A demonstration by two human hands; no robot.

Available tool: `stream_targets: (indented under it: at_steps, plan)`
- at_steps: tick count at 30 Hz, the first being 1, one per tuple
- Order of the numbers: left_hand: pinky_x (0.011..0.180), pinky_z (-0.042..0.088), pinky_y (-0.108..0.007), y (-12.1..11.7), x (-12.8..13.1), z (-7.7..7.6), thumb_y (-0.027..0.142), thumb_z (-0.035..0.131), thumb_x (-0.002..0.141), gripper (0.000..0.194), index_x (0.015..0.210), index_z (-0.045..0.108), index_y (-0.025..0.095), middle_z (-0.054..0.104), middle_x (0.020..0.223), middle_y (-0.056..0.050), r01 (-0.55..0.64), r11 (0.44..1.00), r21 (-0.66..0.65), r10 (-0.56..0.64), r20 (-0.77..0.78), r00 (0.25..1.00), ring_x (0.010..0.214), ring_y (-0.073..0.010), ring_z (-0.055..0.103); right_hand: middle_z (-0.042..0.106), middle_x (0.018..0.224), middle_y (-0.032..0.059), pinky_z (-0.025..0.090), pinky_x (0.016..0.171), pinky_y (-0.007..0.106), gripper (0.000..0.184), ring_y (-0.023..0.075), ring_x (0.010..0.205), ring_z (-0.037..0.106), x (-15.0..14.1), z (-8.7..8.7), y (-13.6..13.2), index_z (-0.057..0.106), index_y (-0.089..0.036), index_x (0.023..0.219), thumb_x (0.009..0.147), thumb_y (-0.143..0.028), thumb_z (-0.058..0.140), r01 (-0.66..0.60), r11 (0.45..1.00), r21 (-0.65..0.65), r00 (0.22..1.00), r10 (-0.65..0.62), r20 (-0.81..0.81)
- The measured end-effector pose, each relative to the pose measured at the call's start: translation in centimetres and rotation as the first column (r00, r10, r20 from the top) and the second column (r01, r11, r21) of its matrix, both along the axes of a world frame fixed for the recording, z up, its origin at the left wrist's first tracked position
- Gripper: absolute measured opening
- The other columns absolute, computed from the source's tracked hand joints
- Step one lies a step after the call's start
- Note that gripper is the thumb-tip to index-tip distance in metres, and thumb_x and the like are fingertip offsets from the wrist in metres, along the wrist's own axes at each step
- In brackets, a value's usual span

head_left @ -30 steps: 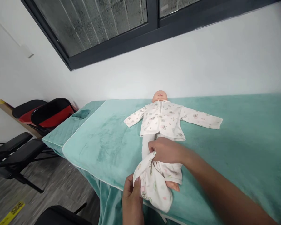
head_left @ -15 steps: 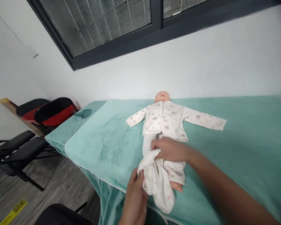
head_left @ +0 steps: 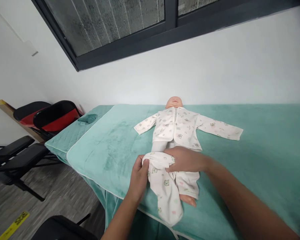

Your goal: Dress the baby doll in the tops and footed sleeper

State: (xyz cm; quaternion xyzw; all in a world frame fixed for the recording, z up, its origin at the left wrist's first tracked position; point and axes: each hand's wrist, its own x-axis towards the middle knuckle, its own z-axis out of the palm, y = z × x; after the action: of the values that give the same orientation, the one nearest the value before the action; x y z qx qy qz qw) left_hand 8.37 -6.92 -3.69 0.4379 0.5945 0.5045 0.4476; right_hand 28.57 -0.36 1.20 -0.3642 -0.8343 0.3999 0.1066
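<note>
A baby doll (head_left: pixel 174 101) lies on its back, wearing a white printed jacket (head_left: pixel 176 125) with its sleeves spread out. Matching white baby pants (head_left: pixel 165 186) are on its legs, with the waistband bunched around the thighs. My left hand (head_left: pixel 139 175) grips the waistband at its left edge, thumb on top. At the waistband's other side, my right hand (head_left: pixel 182 159) pinches the cloth between the doll's legs. One bare foot (head_left: pixel 188 200) shows below the right-hand pant leg; the other foot is hidden inside the longer left-hand pant leg.
The doll lies on a bed with a green velvet cover (head_left: pixel 110 143), against a white wall under a dark window frame (head_left: pixel 130 43). Black and red folding chairs (head_left: pixel 56 118) stand at the left. A black seat (head_left: pixel 62 230) is near the front.
My left hand has moved up along the doll's leg, drawing the waistband higher over the thigh. The left-hand pant leg is straighter. My right hand stays near the same spot.
</note>
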Motion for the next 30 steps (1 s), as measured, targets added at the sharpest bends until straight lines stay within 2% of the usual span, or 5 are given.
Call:
stream_targets:
  at_steps: [6, 13, 22, 26, 30]
  plan:
    - [0.069, 0.043, -0.025, 3.9, -0.2, 0.5, 0.033, 0.051, 0.084, 0.019, 0.076, 0.060, 0.018, 0.060, 0.074, 0.000, 0.029, 0.986, 0.162, 0.014, -0.261, 0.965, 0.072, -0.0151, 0.052, 0.070, 0.109, 0.0029, 0.043, 0.078, 0.034, 0.035, 0.0260, 0.095, 0.062, 0.0, 0.8, -0.5, 0.063, -0.025, 0.110, 0.075, -0.027, 0.064, -0.031, 0.999, -0.013, 0.999, 0.031, -0.015]
    - [0.061, 0.037, -0.022, 8.5, 1.0, 0.0, 0.027, 0.049, 0.080, 0.023, 0.059, 0.043, 0.019, 0.044, 0.061, 0.005, 0.066, 0.969, 0.239, 0.019, -0.339, 0.941, 0.063, -0.0109, 0.040, 0.066, 0.081, -0.0001, 0.040, 0.061, 0.028, 0.001, 0.0178, 0.073, 0.059, -0.8, -0.7, 0.0, 0.054, -0.021, 0.077, 0.077, -0.022, 0.053, 0.030, 0.998, 0.063, 1.000, -0.030, -0.007]
    - [0.059, 0.032, -0.023, 11.7, 1.6, -0.5, 0.033, 0.050, 0.081, 0.030, 0.058, 0.037, 0.020, 0.038, 0.059, 0.005, 0.046, 0.942, 0.333, 0.086, -0.372, 0.924, 0.062, -0.0110, 0.037, 0.062, 0.072, -0.0015, 0.042, 0.058, 0.026, 0.012, 0.0161, 0.062, 0.061, -1.6, -0.9, 0.2, 0.049, -0.022, 0.082, 0.075, -0.014, 0.043, 0.342, 0.938, -0.057, 0.934, -0.346, -0.088]
    - [0.063, 0.034, -0.024, 12.9, 1.6, -0.9, 0.036, 0.053, 0.081, 0.032, 0.058, 0.038, 0.020, 0.041, 0.059, 0.004, 0.057, 0.938, 0.341, 0.092, -0.405, 0.910, 0.064, -0.0121, 0.039, 0.067, 0.084, 0.0002, 0.046, 0.060, 0.027, 0.016, 0.0181, 0.067, 0.065, -1.5, -0.4, 0.1, 0.055, -0.024, 0.096, 0.081, -0.024, 0.048, 0.335, 0.930, -0.154, 0.930, -0.352, -0.104]
    - [0.066, 0.039, -0.024, 11.0, 1.1, -1.4, 0.039, 0.057, 0.081, 0.022, 0.075, 0.049, 0.020, 0.052, 0.069, 0.002, -0.002, 0.952, 0.305, 0.112, -0.345, 0.932, 0.068, -0.0135, 0.048, 0.070, 0.096, 0.0022, 0.048, 0.070, 0.031, 0.030, 0.0208, 0.080, 0.066, -1.1, -0.4, 0.2, 0.058, -0.024, 0.112, 0.083, -0.028, 0.050, 0.297, 0.943, -0.148, 0.939, -0.317, -0.136]
